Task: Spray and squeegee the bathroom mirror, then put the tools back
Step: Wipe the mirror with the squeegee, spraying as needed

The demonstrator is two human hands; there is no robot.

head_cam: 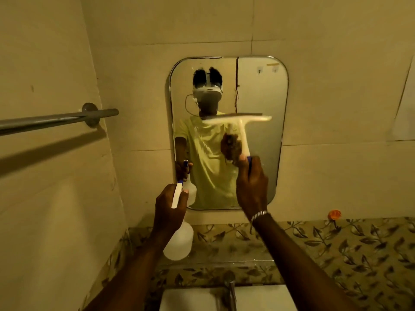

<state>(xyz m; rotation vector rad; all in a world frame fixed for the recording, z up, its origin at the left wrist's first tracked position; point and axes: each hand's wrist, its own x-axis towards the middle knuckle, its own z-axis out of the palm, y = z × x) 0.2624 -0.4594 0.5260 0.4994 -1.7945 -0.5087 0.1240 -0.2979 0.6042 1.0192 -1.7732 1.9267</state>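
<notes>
A rounded rectangular mirror (260, 90) hangs on the tiled wall ahead. My right hand (251, 187) grips the handle of a white squeegee (240, 122), whose blade lies level against the glass about halfway up. My left hand (170, 205) holds a white spray bottle (179, 241) by its neck and trigger, below the mirror's lower left corner, nozzle up toward the glass. The mirror reflects a person in a yellow shirt with both tools.
A metal towel bar (56, 120) juts from the left wall at shoulder height. Below are a leaf-patterned tile band (336, 243), a white sink (190, 299) and a metal tap (231, 290). A small orange object (334, 214) sits on the ledge at right.
</notes>
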